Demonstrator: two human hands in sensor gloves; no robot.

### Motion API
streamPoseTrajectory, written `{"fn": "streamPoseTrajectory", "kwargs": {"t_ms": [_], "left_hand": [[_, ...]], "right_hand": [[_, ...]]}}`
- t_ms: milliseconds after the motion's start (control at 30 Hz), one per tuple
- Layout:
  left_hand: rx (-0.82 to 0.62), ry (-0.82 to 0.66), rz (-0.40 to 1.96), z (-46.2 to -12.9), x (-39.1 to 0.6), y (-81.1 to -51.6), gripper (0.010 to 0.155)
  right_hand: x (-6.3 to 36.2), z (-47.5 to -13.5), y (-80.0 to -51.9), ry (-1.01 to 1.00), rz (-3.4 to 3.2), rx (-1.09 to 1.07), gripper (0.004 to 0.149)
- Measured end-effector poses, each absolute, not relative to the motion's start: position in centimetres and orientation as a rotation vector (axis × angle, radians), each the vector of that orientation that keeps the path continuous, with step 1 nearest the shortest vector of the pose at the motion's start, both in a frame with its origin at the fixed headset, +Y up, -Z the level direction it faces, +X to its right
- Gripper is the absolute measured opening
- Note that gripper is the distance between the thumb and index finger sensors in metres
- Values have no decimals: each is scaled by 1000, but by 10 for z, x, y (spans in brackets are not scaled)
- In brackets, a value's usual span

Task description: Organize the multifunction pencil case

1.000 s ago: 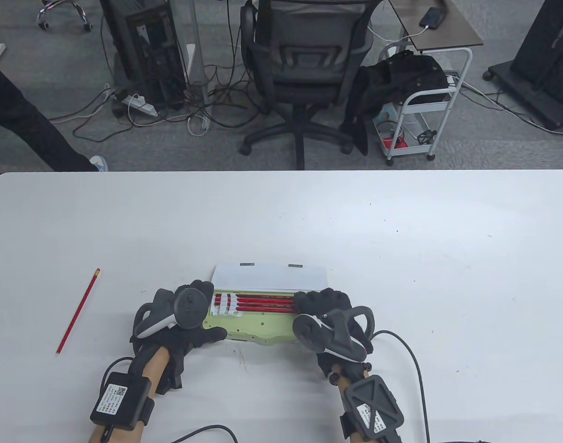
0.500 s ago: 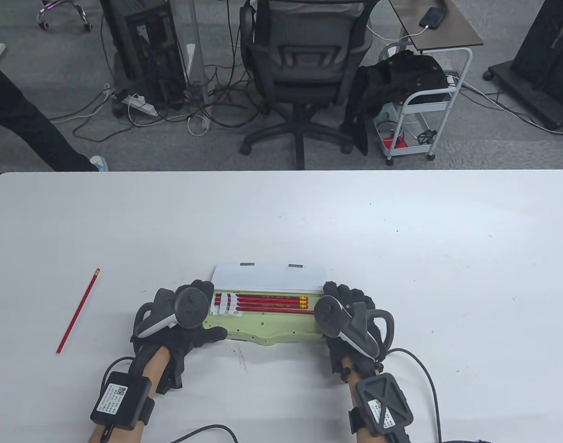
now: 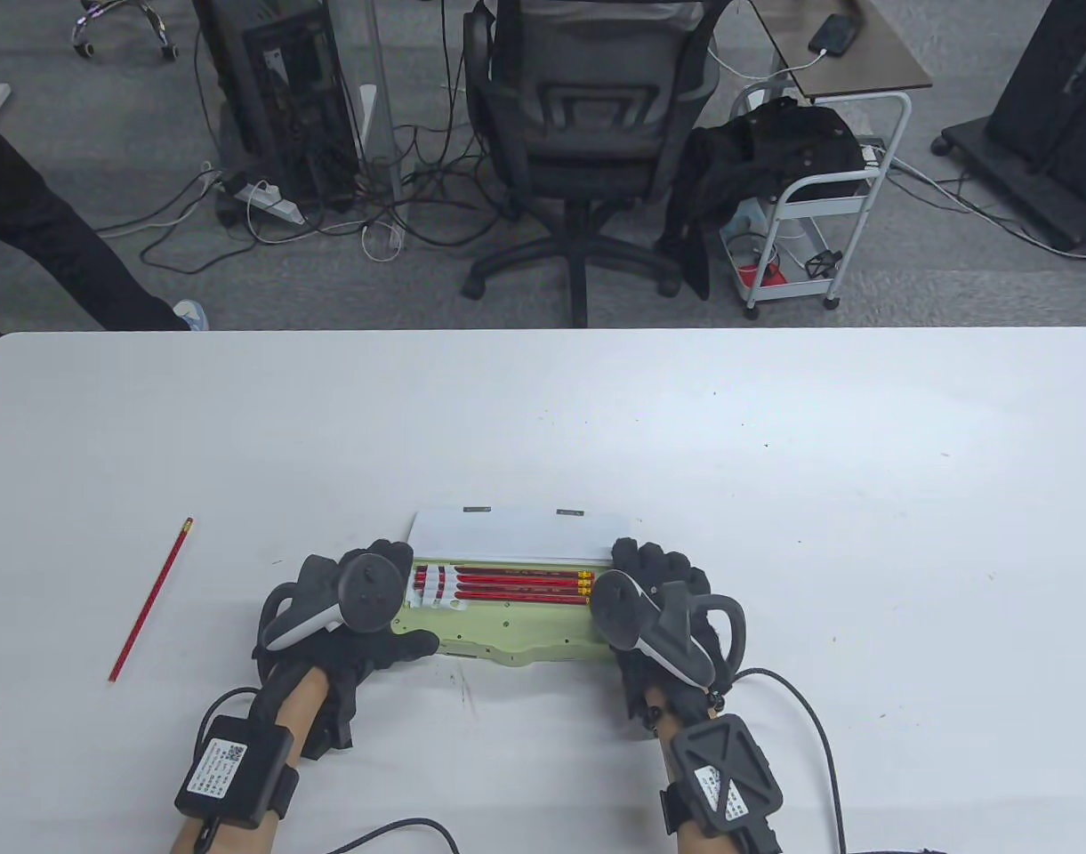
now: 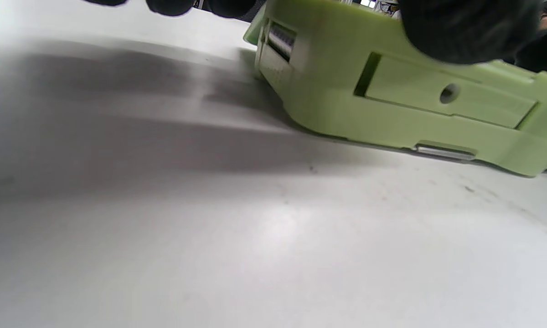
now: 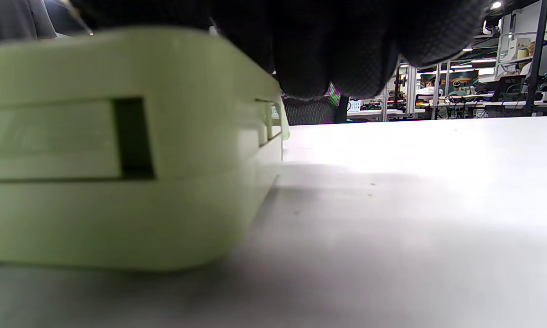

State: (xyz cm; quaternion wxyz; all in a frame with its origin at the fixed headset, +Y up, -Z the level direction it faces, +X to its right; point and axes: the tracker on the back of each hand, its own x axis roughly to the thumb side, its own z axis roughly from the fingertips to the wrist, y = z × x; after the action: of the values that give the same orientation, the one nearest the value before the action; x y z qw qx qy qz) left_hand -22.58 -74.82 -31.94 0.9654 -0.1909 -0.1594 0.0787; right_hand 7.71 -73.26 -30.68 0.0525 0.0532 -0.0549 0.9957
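On my desk [image 3: 543, 418] the pencil case [image 3: 507, 623] sits open, unmoved, left hand [image 3: 347, 623] gripping its left end. My right hand [image 3: 663, 605], off the pencils [image 3: 507, 583], now clasps the right end; one pencil [image 3: 151, 599] remains outside.

The right hand [image 3: 663, 605] has slid off the pencils [image 3: 516, 584] in the pencil case [image 3: 507, 636] to its right end, uncovering their yellow-banded ends, then edged slightly back left so its fingers [image 3: 649, 559] lie by the case's right edge.
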Motion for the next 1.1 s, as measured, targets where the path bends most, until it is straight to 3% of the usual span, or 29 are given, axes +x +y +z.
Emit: {"fn": "streamPoseTrajectory", "kwargs": {"t_ms": [467,800,967,1100], "left_hand": [[-393,-317,148,-319,-225,-748,107],[-394,-313,146,-319,-225,-749,106],[-397,-312,152,-318,-226,-749,106],[-395,-316,146,-318,-225,-748,107]], "right_hand": [[77,-307,-729,-141,3023,150,68],[116,-306,-726,255,2740,276,90],[116,-308,-740,463,2682,348,100],[108,-310,-744,511,2751,359,100]]}}
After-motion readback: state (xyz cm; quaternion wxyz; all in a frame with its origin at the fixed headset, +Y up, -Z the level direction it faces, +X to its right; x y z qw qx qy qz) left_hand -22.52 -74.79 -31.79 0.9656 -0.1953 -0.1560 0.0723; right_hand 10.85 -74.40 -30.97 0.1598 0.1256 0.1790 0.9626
